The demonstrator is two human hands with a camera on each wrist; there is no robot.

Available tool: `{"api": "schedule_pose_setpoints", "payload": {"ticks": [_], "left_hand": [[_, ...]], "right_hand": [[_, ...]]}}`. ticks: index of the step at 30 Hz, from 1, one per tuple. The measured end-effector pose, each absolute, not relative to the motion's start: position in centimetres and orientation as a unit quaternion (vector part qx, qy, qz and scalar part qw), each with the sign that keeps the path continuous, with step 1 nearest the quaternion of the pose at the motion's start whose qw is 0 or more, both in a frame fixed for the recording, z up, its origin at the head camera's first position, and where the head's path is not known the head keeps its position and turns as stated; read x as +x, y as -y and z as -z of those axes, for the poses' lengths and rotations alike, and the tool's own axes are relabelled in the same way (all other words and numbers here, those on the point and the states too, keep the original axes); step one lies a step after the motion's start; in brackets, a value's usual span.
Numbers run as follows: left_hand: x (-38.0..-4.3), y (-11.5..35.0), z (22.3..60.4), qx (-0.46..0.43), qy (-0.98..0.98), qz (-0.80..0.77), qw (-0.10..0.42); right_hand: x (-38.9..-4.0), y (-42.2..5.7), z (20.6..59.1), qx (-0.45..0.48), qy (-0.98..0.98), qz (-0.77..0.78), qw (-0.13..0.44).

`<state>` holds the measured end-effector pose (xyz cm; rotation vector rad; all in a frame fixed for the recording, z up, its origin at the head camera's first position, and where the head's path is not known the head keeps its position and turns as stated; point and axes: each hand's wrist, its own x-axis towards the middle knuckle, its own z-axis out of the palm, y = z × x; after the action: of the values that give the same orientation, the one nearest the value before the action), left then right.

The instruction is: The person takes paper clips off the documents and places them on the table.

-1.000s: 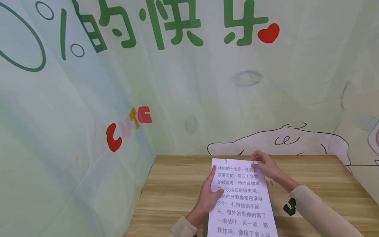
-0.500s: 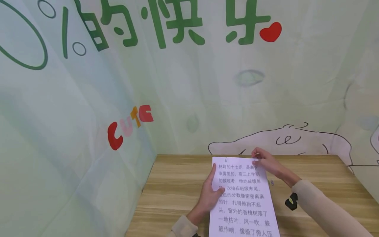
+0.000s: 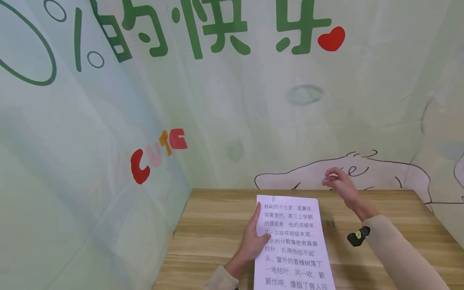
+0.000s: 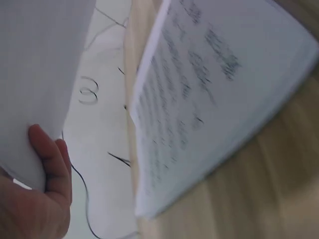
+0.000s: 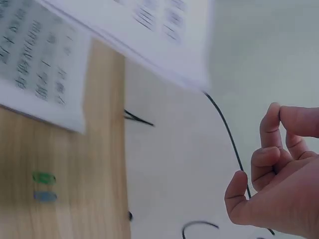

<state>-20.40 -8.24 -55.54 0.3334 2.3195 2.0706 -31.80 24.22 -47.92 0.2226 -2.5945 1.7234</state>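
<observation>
My left hand (image 3: 253,237) grips the left edge of a sheaf of printed paper (image 3: 291,241), thumb on the printed face. In the left wrist view, curled fingers (image 4: 52,162) lie against its pale back. One paper clip (image 3: 273,198) sits on the sheaf's top edge, toward the left; the top right corner has no clip. Up and right of that corner, apart from the paper, my right hand (image 3: 342,187) pinches thumb and index finger together. A tiny bluish bit of a paper clip (image 3: 327,177) shows at its fingertips; in the right wrist view the clip cannot be made out.
Below the raised sheaf, another printed stack (image 4: 199,99) lies on the wooden table (image 3: 214,225). A green paper clip (image 5: 44,178) and a blue paper clip (image 5: 45,195) lie on the wood to the right. A patterned cloth backdrop (image 3: 232,121) stands behind the table and at its sides.
My right hand has come away from the sheaf's top right corner, moving up and right, and the paper clip there has come off with it. The left hand keeps its grip, with the sheaf slightly lower.
</observation>
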Motion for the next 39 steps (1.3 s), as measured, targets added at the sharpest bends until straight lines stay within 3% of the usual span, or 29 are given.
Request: {"api": "schedule_pose_setpoints", "payload": {"ticks": [11,32,39], "left_hand": [[-20.2,9.7,56.7,0.090,-0.736,-0.671,0.006],[-20.6,9.8,56.4,0.079,-0.727,-0.682,-0.007],[-20.7,9.7,56.4,0.083,-0.731,-0.677,-0.009]], "right_hand": [[-30.8,-27.7,49.8,0.053,0.858,-0.510,-0.025],[-30.3,-30.6,56.4,0.069,0.895,-0.441,0.009],[-29.8,-30.9,58.0,0.053,0.900,-0.432,-0.019]]}}
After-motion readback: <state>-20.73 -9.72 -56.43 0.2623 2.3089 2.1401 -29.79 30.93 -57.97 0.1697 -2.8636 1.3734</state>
